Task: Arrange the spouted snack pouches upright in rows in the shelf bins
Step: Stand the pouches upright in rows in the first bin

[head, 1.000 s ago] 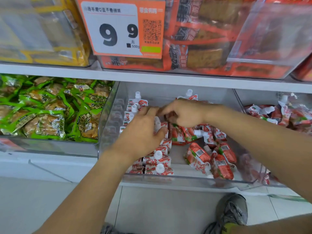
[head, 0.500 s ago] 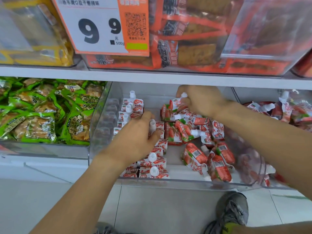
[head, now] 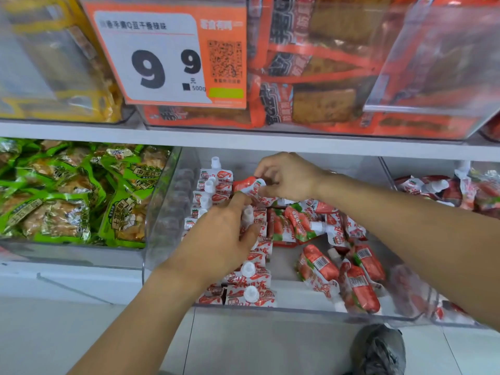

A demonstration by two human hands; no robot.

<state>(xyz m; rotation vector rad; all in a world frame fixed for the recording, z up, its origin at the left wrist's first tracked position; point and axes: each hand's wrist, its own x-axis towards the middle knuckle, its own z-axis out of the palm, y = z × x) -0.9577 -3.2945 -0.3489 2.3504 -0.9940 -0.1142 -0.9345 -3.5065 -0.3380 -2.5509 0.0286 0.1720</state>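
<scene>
Right hand (head: 289,177) fingers pinch red/white spouted pouch (head: 247,185) w/ white cap, tilted over upright rows (head: 254,277) in clear bin (head: 162,212); left hand (head: 219,239) fingers loosely curled on row tops.

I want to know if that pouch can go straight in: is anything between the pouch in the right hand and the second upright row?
Partly. The right hand pinches the pouch above the back of the second row. The left hand rests on that row just below it, its fingers touching the pouch. Nothing else visible intervenes.
</scene>
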